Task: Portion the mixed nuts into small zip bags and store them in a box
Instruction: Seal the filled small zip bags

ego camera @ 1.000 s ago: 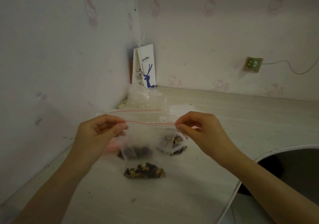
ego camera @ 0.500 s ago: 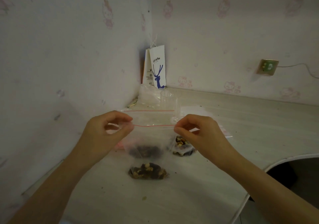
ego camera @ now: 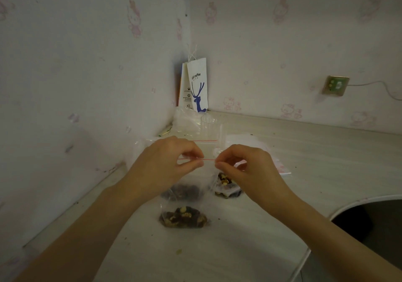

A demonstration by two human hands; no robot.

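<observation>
While the thumb and forefinger of the left hand and of the right hand pinch the red zip strip of a clear bag, the bag hangs above the desk. Nuts show at 6 o'clock under the strip. Another nut bag lies at 5 o'clock, and a coffee bag stands at 12 o'clock in the corner.

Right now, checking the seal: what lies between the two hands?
Head view: a short stretch of the red seal line of the held zip bag runs between left hand and right hand.
</observation>
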